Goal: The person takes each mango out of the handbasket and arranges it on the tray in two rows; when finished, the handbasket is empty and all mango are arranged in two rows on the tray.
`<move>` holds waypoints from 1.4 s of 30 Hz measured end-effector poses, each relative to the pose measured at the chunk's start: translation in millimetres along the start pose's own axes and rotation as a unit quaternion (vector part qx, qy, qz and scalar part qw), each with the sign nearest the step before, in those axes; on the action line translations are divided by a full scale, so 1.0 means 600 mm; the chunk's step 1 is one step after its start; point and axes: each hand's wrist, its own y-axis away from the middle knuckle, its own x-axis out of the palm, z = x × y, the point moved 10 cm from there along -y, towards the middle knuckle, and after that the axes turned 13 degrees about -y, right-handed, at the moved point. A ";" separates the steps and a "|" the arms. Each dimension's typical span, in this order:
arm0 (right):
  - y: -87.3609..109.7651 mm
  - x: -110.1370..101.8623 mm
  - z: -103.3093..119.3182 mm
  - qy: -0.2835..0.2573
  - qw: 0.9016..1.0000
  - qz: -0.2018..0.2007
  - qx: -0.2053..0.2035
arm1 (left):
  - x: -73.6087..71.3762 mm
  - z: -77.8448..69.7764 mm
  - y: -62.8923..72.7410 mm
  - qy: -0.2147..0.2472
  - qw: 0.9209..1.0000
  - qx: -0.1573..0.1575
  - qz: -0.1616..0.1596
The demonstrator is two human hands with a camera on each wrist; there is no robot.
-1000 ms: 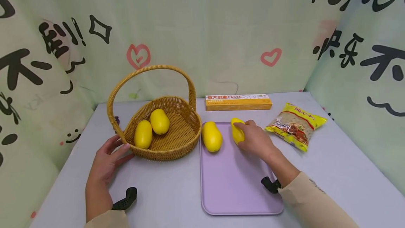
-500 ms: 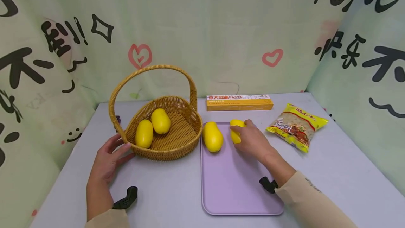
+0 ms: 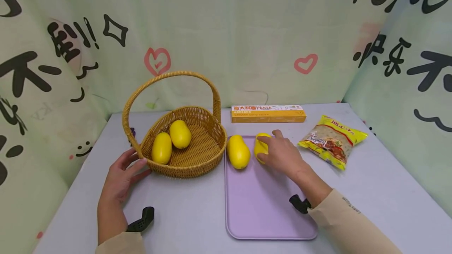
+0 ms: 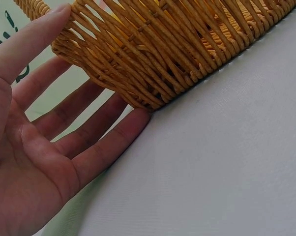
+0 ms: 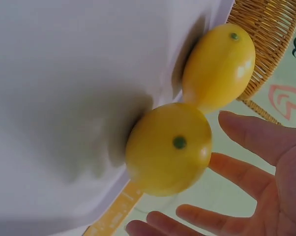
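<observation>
On the lilac tray (image 3: 265,211) lie two yellow oblong fruits with a small green stem spot. My right hand (image 3: 282,156) is over the right-hand fruit (image 3: 262,148). In the right wrist view its fingers are spread beside that fruit (image 5: 170,147), with the thumb (image 5: 246,132) apart from it. The other fruit (image 3: 238,152) lies close by, near the tray's left edge. My left hand (image 3: 121,177) touches the wicker basket (image 3: 203,152), thumb at the rim and extended fingers (image 4: 113,140) against its side and base. Inside the basket are two more yellow fruits (image 3: 180,134).
A pasta box (image 3: 268,114) lies behind the tray. To the right is a yellow-edged food packet (image 3: 332,140). The basket's tall arched handle (image 3: 173,74) rises over its opening. A printed curtain (image 3: 229,30) surrounds the white table (image 3: 183,214).
The right-hand fruit has shifted slightly left on the tray, toward the other one. The right hand's fingers have loosened from it. The left hand stays at the basket.
</observation>
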 end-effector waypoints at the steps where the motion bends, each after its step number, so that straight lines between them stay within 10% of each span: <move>1: 0.000 -0.002 0.001 -0.001 1.000 -0.001 0.001 | 0.000 0.000 0.000 -0.001 1.000 0.002 0.001; 13: -0.013 -0.047 0.043 -0.033 0.999 -0.020 -0.022 | 0.004 -0.006 -0.005 0.009 1.000 0.010 0.011; 25: -0.048 -0.054 0.119 -0.198 0.973 0.074 -0.095 | -0.008 -0.002 -0.002 -0.010 1.000 -0.003 0.004; 42: -0.099 -0.063 0.220 -0.202 0.964 0.132 -0.110 | 0.003 0.007 -0.002 0.021 1.000 -0.013 0.008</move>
